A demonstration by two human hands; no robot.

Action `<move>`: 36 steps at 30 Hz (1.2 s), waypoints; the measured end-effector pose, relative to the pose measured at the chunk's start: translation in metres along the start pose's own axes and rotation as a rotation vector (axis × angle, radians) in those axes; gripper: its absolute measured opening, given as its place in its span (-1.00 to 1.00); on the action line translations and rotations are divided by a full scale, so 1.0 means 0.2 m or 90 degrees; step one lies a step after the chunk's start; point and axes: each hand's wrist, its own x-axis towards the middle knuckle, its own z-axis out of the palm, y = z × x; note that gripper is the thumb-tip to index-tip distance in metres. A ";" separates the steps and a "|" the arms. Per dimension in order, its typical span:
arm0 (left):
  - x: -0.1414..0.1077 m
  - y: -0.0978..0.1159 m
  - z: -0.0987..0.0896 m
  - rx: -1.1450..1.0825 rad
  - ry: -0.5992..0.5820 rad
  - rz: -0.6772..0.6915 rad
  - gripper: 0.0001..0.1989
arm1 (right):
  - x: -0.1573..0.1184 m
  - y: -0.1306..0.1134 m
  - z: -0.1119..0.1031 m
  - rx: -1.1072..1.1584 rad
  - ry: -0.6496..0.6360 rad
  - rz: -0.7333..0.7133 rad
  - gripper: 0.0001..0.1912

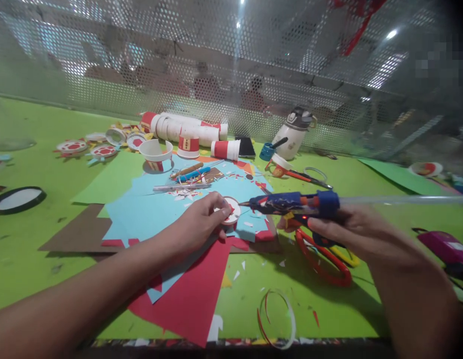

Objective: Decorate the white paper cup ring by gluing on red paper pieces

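Note:
My left hand pinches a small white paper disc with a red piece on it, held over the light blue paper. In my right hand is a dark blue glue gun, its lit red light showing. A long clear glue stick sticks out of its rear to the right. The gun's nozzle points left, at the right edge of the disc; whether it touches cannot be made out. Red paper lies below my left hand, partly under the blue sheet.
Red-handled scissors lie under the glue gun. Behind are paper cups, a phone and a white bottle. Pens and scraps lie on the blue paper. Decorated discs sit at left, a magenta tool at right.

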 end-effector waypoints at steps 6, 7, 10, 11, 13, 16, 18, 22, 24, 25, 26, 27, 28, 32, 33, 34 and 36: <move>0.00 0.01 0.01 0.023 0.030 -0.023 -0.81 | 0.01 -0.02 0.05 0.050 -0.131 0.009 -0.64; 0.00 0.01 0.01 0.025 0.029 -0.025 -0.81 | 0.01 -0.02 0.05 0.047 -0.130 0.005 -0.63; 0.00 0.01 0.01 0.034 0.029 -0.016 -0.81 | 0.00 -0.02 0.04 0.019 -0.144 0.008 -0.59; 0.00 0.01 0.01 0.033 0.028 -0.013 -0.80 | 0.01 -0.02 0.04 -0.004 -0.147 0.009 -0.58; 0.00 0.01 0.01 0.025 0.024 -0.015 -0.80 | 0.01 -0.01 0.04 -0.053 -0.149 0.005 -0.56; 0.00 0.01 0.01 0.007 0.024 -0.021 -0.82 | 0.02 0.00 0.04 -0.070 -0.142 -0.009 -0.55; 0.00 0.01 0.01 0.000 0.024 -0.022 -0.83 | 0.02 0.00 0.04 -0.052 -0.147 -0.005 -0.56; 0.01 0.00 0.00 -0.014 0.019 -0.017 -0.82 | 0.02 0.00 0.06 -0.032 -0.149 -0.010 -0.60; 0.01 0.00 0.00 -0.017 0.021 -0.017 -0.82 | 0.02 0.00 0.06 -0.043 -0.138 -0.025 -0.61; 0.00 0.00 0.00 -0.017 0.023 -0.019 -0.82 | 0.02 0.00 0.06 -0.054 -0.130 -0.029 -0.61; 0.00 0.00 0.01 -0.016 0.024 -0.021 -0.82 | 0.02 0.00 0.06 -0.068 -0.120 -0.032 -0.62; 0.00 0.00 0.01 -0.018 0.024 -0.020 -0.82 | 0.02 0.01 0.06 -0.080 -0.111 -0.035 -0.62; 0.00 0.00 0.01 -0.019 0.022 -0.017 -0.82 | 0.02 0.01 0.06 -0.092 -0.106 -0.036 -0.62; 0.00 0.01 0.01 -0.013 0.016 -0.009 -0.81 | 0.02 0.01 0.06 -0.118 -0.106 -0.047 -0.60; 0.00 0.01 0.01 -0.011 0.017 -0.011 -0.81 | 0.02 0.01 0.07 -0.119 -0.108 -0.049 -0.59; 0.00 0.01 0.01 -0.011 0.018 -0.014 -0.81 | 0.01 0.01 0.07 -0.120 -0.108 -0.051 -0.58; 0.00 0.01 0.01 -0.013 0.022 -0.016 -0.82 | 0.01 0.01 0.07 -0.121 -0.108 -0.049 -0.59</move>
